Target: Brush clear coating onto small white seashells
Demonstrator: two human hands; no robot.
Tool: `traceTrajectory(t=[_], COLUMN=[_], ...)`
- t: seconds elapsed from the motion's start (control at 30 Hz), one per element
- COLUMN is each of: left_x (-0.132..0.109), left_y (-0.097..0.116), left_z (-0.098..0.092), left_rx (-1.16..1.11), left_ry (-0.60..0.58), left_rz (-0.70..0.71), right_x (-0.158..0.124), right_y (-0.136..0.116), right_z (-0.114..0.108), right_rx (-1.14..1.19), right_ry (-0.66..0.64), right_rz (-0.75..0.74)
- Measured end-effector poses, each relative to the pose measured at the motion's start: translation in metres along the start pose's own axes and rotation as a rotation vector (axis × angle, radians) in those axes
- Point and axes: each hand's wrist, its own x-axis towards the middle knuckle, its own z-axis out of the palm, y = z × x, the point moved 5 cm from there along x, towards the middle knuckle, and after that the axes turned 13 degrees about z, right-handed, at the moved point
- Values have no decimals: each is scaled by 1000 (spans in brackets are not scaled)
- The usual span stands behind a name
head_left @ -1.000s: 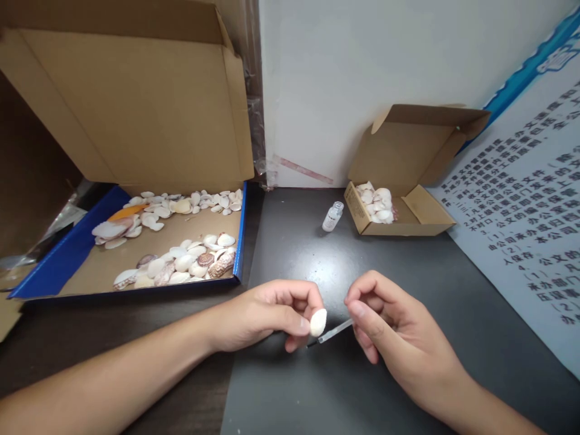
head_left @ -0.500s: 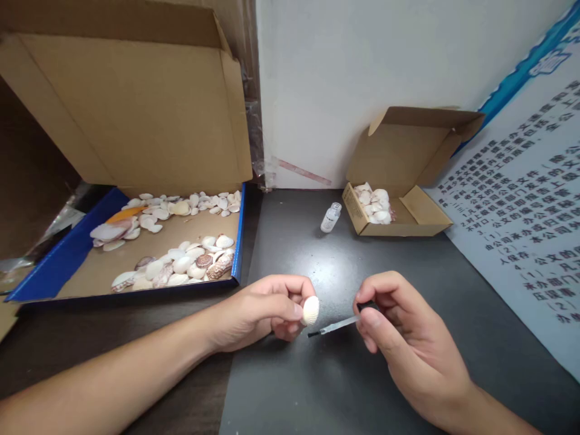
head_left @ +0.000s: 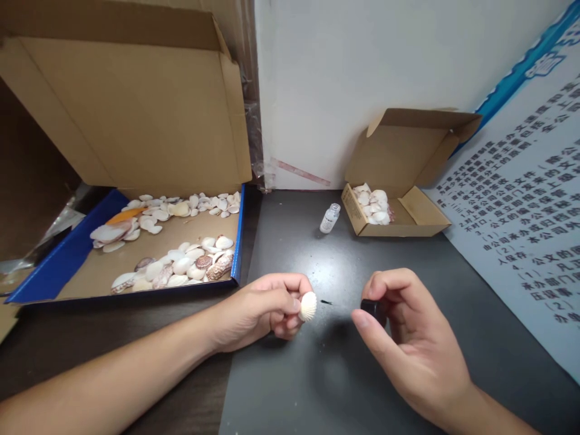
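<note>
My left hand (head_left: pixel 276 308) pinches a small white ribbed seashell (head_left: pixel 309 307) between thumb and fingers, its ribbed face turned to the right. Across from it, my right hand (head_left: pixel 408 338) grips the black cap of a brush applicator (head_left: pixel 369 308) between thumb and fingers. The dark bristle tip shows just right of the shell, apart from it; the clear stem between tip and cap hardly shows against the glossy table. Beyond both hands stands an uncapped small clear bottle (head_left: pixel 330 219) with a printed label.
On the left lies an open blue-edged cardboard box (head_left: pixel 181 228) with several groups of shells. At the back right, a smaller open cardboard box (head_left: pixel 399 229) holds a pile of white shells (head_left: pixel 374 204). A printed sheet (head_left: pixel 521 211) stands along the right side.
The brush has swung up from below the shell to a more level pose beside it. My left hand has shifted slightly left, turning the shell a little.
</note>
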Motion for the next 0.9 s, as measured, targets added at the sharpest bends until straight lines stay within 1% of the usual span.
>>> traceTrajectory(t=[0.2, 0.33, 0.63, 0.77, 0.9], left_x=[0, 1, 0, 0, 0], left_y=[-1, 0, -1, -2, -1], left_z=[0, 0, -2, -1, 0], left_rx=[-8, -7, 1, -1, -5], left_ry=[0, -10, -3, -15, -7], left_rz=[12, 23, 24, 24, 26], right_x=[0, 0, 0, 0, -1], right_y=[-1, 1, -1, -3, -2], right_z=[1, 0, 1, 0, 2], right_rx=[43, 20, -3, -23, -7], right_ry=[-28, -6, -16, -9, -56], right_rz=[-15, -9, -22, -51, -39])
